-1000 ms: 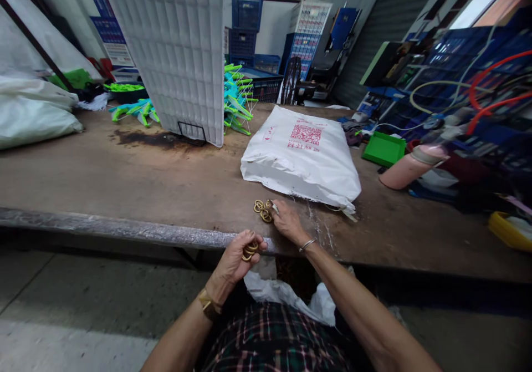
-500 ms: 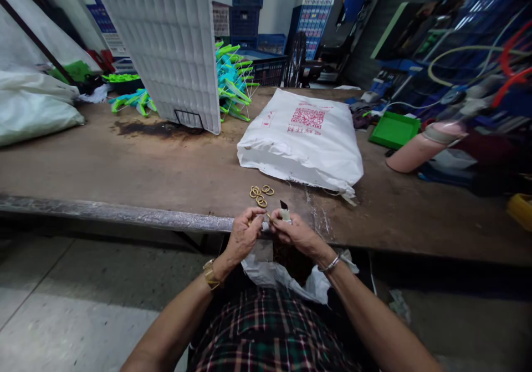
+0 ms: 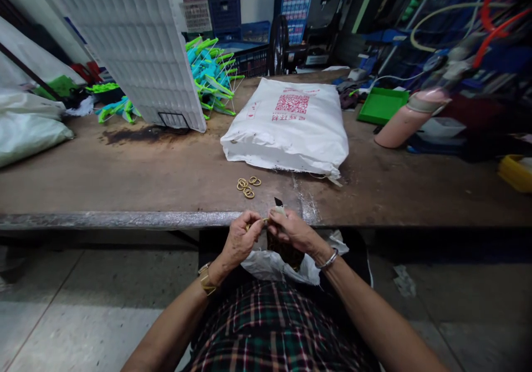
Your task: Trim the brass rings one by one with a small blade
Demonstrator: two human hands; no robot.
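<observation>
Brass ring (image 3: 254, 225) pinched in left hand (image 3: 240, 240); right hand (image 3: 293, 230) closed on small dark tool (image 3: 278, 204). Loose rings (image 3: 248, 185) on worktop (image 3: 145, 172) beside white sack (image 3: 286, 128).

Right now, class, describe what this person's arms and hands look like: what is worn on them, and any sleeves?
Both forearms are bare, with no sleeves in view. The left hand has a gold-coloured wristwatch on its wrist. The right hand has a thin silver-coloured bangle on its wrist. No gloves are worn; any rings are too small to tell.
</observation>
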